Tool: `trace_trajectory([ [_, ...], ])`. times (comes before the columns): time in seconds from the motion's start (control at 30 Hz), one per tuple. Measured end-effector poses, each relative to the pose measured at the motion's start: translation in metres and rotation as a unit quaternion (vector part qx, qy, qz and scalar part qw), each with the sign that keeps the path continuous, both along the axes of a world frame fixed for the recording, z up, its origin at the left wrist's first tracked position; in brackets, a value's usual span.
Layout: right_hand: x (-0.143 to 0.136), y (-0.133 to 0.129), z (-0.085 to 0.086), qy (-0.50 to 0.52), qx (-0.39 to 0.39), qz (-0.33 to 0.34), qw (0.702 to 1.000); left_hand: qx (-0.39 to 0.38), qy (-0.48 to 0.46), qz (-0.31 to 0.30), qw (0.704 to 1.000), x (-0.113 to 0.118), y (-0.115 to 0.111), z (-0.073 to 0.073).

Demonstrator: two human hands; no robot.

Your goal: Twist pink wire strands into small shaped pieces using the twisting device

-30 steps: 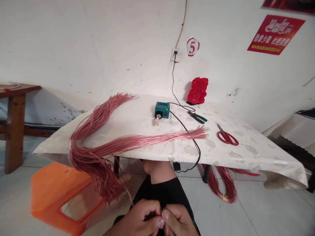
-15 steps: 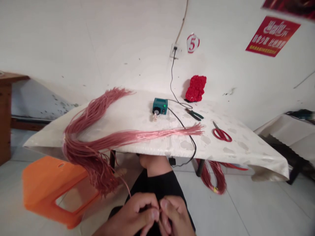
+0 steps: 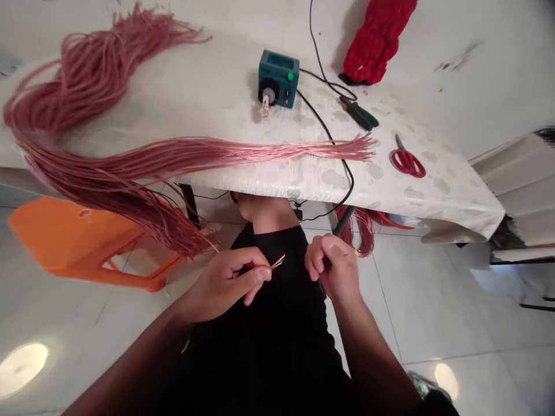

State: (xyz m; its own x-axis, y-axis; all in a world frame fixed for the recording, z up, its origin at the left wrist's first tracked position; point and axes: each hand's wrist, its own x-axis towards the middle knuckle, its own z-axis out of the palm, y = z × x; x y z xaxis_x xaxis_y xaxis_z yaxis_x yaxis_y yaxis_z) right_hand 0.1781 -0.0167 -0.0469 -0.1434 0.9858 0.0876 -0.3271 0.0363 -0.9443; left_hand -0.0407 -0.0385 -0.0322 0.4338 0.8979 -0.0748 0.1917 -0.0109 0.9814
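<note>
Several copper wires (image 3: 278, 262) pinched in left hand (image 3: 238, 280), tips pointing right — over lap (image 3: 269, 346), near side of table (image 3: 195, 98). Right hand (image 3: 335, 266) apart, fingers curled; cannot tell whether grasping anything. Step in hand, apparently: handling wire ends. Next move calls for steady left pinch.

Wire ends (image 3: 278, 262): bare, copper-like metal, bright sheen; pink strands (image 3: 208, 151) — plastic-looking sheathing, smooth, satin along the straight run. Table cover (image 3: 208, 92): plastic-like sheet, faintly glossy; green box (image 3: 267, 65) hard and smooth, pliers (image 3: 363, 115) with matt grips, scissors (image 3: 407, 163) with metal blades and smooth plastic handles. Stool (image 3: 82, 237) smooth moulded plastic, red bundle (image 3: 379, 43) rough, crinkled; trousers (image 3: 269, 335) matt cloth — floor tiles (image 3: 442, 289) polished, showing bright reflections
</note>
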Motion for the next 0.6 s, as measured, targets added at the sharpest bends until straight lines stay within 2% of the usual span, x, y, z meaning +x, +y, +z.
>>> trace_trajectory([
  [0.13,-0.004,-0.008,-0.003,-0.106,0.000,0.100,0.989,-0.008,-0.008,0.025,1.000,0.005,-0.001,0.000],
  [0.3,-0.013,-0.016,-0.001,-0.151,0.012,0.157,0.976,0.019,0.067,0.030,0.997,0.012,-0.002,0.010],
  [0.47,-0.014,-0.017,0.000,-0.174,0.031,0.157,0.972,0.054,0.097,0.008,0.994,0.016,-0.002,0.016],
  [0.6,-0.011,-0.018,-0.001,-0.189,0.058,0.143,0.970,0.014,0.096,-0.028,0.995,0.011,0.000,0.011],
])
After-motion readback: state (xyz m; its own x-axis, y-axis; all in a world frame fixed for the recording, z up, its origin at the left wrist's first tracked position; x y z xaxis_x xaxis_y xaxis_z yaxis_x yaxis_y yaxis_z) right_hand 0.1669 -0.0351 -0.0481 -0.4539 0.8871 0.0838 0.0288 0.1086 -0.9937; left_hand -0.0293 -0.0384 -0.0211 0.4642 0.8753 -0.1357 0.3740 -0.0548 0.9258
